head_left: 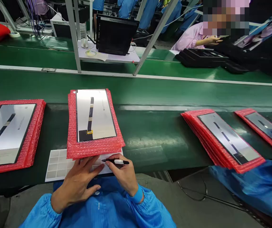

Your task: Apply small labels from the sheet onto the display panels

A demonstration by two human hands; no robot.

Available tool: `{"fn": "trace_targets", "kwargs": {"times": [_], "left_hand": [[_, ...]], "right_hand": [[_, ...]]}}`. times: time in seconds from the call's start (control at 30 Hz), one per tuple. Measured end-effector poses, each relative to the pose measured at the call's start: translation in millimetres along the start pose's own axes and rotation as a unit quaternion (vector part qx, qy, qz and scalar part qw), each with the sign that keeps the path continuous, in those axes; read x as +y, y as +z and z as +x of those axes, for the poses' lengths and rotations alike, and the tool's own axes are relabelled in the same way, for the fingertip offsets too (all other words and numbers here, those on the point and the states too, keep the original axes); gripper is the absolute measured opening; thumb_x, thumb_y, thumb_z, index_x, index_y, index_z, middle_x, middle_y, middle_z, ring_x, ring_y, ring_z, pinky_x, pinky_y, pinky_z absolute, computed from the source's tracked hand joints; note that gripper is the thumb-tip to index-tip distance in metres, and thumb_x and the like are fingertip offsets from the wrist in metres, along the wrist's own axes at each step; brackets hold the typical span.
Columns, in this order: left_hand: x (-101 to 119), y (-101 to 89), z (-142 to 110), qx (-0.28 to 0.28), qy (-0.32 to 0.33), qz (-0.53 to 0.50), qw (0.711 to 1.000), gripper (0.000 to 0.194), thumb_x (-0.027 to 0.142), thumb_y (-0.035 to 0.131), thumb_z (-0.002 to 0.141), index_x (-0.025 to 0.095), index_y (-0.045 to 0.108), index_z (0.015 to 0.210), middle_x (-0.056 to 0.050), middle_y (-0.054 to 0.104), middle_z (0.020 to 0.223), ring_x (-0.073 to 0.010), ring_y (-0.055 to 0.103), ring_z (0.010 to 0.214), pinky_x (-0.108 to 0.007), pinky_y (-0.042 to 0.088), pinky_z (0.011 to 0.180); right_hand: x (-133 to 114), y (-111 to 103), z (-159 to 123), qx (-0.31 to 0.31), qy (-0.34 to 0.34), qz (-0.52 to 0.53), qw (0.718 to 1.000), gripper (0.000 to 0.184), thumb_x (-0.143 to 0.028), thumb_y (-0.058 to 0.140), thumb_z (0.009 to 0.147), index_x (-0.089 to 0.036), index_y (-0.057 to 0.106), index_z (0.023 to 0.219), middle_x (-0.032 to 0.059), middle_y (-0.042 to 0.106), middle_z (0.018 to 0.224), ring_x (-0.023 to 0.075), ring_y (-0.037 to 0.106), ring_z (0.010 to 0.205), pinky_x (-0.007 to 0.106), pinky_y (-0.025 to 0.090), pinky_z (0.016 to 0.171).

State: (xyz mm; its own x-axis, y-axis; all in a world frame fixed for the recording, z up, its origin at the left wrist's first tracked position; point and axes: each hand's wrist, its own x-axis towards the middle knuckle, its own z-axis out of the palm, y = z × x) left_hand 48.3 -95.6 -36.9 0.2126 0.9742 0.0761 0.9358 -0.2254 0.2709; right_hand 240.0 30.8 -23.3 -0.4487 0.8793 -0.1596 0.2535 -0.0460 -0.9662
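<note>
My left hand lies with its fingers stretched out over a white sheet, its fingertips at the near edge of a red bubble-wrap stack. That sheet bears rows of pale rectangular labels and runs partly beneath the stack. Pinched in my right hand is a slim black-and-white pen-like tool, its dark thin tip pointing left above the sheet. On top of the stack rests a display panel, silvery back upward, with a dark flex cable along its middle and a yellow patch near the cable's lower end.
To the left, another panel rests on red bubble wrap. More wrapped stacks stand at the right, beside a blue sleeve. Beyond the green bench are metal posts, a black monitor and a person in pink.
</note>
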Motion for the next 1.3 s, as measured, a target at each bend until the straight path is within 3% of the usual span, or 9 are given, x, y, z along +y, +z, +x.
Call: {"fn": "trace_targets", "kwargs": {"times": [0.17,0.67,0.87,1.3], "left_hand": [[0.4,-5.2,2.5,-0.009,-0.012,-0.024,1.0,0.074,0.041,0.08,0.083,0.034,0.054,0.152,-0.01,0.045,0.164,-0.0359,0.043,0.146,-0.054,0.036,0.116],[0.5,-6.5,2.2,-0.01,-0.021,-0.052,0.998,0.073,0.037,0.079,0.084,0.035,0.053,0.152,-0.008,0.045,0.163,-0.036,0.042,0.146,-0.054,0.034,0.118],[0.1,-5.4,2.8,0.008,-0.027,-0.07,0.997,0.067,0.045,0.076,0.088,0.036,0.055,0.151,-0.007,0.045,0.163,-0.0356,0.044,0.145,-0.053,0.033,0.118],[1.8,-5.7,3.7,0.007,-0.027,-0.068,0.997,0.069,0.044,0.078,0.086,0.034,0.056,0.15,-0.009,0.047,0.162,-0.0373,0.046,0.143,-0.054,0.035,0.116]], "right_hand": [[6.3,7.2,6.3,0.008,-0.02,-0.007,1.0,0.01,-0.032,0.078,0.085,-0.022,0.078,0.085,0.0045,0.079,0.078,0.0218,0.074,0.07,0.03,0.059,0.067],[10.5,5.8,8.2,-0.003,-0.053,-0.033,0.998,0.005,-0.026,0.077,0.086,-0.022,0.079,0.087,0.0048,0.081,0.082,0.0216,0.075,0.071,0.03,0.059,0.069],[11.8,6.0,8.4,0.0,-0.073,-0.032,0.997,0.003,-0.024,0.077,0.085,-0.022,0.079,0.087,0.0035,0.081,0.081,0.0203,0.075,0.07,0.028,0.058,0.067],[15.1,7.0,8.1,0.007,-0.043,-0.007,0.999,0.005,-0.028,0.08,0.084,-0.022,0.079,0.082,0.0025,0.08,0.076,0.0192,0.073,0.065,0.025,0.056,0.061]]}}
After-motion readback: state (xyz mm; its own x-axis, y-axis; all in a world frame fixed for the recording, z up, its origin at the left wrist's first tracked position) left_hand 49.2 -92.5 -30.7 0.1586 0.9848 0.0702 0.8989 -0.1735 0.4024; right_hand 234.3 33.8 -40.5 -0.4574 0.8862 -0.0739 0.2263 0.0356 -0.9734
